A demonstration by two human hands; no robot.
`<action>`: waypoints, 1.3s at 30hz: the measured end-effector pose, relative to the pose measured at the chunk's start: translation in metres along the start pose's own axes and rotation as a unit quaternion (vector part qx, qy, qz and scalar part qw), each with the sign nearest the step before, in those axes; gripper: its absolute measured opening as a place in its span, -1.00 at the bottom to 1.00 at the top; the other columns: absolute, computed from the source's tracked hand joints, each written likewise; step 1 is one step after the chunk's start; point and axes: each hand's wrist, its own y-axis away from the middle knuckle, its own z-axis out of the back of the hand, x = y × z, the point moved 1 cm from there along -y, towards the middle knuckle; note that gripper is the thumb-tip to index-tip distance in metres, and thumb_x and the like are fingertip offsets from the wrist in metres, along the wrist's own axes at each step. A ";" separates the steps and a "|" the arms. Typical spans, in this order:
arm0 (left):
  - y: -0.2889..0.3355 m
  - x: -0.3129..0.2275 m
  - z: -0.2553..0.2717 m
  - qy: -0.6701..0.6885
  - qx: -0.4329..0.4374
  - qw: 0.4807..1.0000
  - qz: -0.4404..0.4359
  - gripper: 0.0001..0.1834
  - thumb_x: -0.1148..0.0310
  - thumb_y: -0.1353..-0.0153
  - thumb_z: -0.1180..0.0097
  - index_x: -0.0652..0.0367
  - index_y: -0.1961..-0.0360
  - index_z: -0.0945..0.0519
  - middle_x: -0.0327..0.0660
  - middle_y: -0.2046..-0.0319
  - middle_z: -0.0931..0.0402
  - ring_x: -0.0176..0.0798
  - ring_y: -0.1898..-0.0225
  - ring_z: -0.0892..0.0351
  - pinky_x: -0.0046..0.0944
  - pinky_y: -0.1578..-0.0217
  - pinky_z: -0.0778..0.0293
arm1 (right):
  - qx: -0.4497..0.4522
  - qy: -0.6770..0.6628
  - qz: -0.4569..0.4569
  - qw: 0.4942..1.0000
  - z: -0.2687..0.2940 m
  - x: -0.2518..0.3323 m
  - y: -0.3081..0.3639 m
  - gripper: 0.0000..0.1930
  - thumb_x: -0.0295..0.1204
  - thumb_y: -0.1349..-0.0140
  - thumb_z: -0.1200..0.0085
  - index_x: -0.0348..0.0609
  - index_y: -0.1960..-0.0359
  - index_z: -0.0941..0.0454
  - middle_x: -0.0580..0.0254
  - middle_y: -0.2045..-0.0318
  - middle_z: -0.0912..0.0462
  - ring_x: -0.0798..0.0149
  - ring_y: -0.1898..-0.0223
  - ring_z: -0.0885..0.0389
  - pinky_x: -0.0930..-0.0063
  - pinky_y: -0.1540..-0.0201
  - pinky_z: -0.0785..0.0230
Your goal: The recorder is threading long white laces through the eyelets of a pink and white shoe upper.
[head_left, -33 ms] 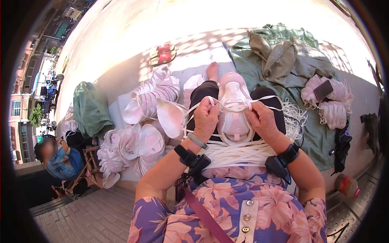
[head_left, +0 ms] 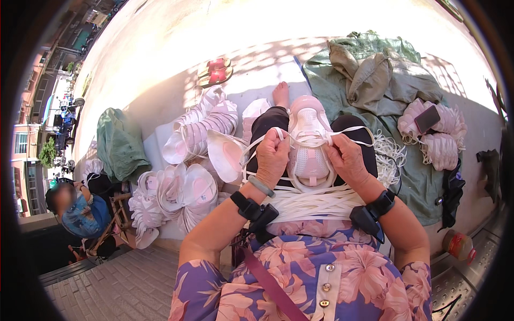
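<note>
A pale pink and white shoe upper (head_left: 311, 166) lies on my lap between my knees, with its mesh toe toward me. A white shoelace (head_left: 308, 142) runs across it through the eyelets. My left hand (head_left: 272, 155) pinches the lace at the upper's left side, and a loop hangs out beyond the fingers. On the opposite side my right hand (head_left: 349, 159) closes on the other end, which arcs up over my right knee. Many loose white laces (head_left: 316, 206) are spread over my lap just below the upper.
Stacked shoe uppers (head_left: 206, 131) and more uppers (head_left: 184, 195) lie at my left, near a green sack (head_left: 122, 144). A green cloth (head_left: 415, 192) at right bears bundled uppers, a phone (head_left: 427, 119) and tangled laces (head_left: 390, 155). Another person (head_left: 88, 211) sits far left.
</note>
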 end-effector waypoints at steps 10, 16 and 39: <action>0.004 -0.007 -0.002 -0.218 0.011 0.958 -0.186 -0.93 0.54 -0.17 -0.02 0.21 0.31 -0.43 -0.39 0.66 -0.40 -0.57 0.64 -0.31 -0.51 0.61 -0.26 | -0.045 -0.028 -0.048 0.997 -0.009 -0.013 0.004 -0.83 -0.45 -0.02 -0.18 -0.21 0.54 -0.42 0.14 0.58 -0.49 0.13 0.56 -0.48 0.37 0.48 -0.31; -0.002 -0.002 0.003 -0.145 0.016 0.987 -0.064 -0.85 0.51 -0.11 -0.10 0.26 0.32 -0.41 -0.33 0.67 -0.43 -0.55 0.64 -0.34 -0.48 0.61 -0.28 | -0.008 0.037 -0.127 0.991 0.006 -0.003 0.010 -0.82 -0.41 -0.01 -0.21 -0.17 0.55 -0.45 0.23 0.62 -0.47 0.20 0.60 -0.45 0.42 0.53 -0.26; 0.021 -0.018 0.011 -0.289 0.106 0.935 -0.174 -0.60 0.49 -0.02 -0.05 0.35 0.05 -0.46 0.02 0.36 -0.50 -0.09 0.43 -0.53 -0.26 0.37 -0.46 | 0.016 0.188 0.117 0.975 -0.040 0.036 -0.015 -0.91 -0.38 0.06 -0.14 -0.07 0.57 -0.51 0.25 0.56 -0.49 0.18 0.47 -0.51 0.27 0.36 -0.18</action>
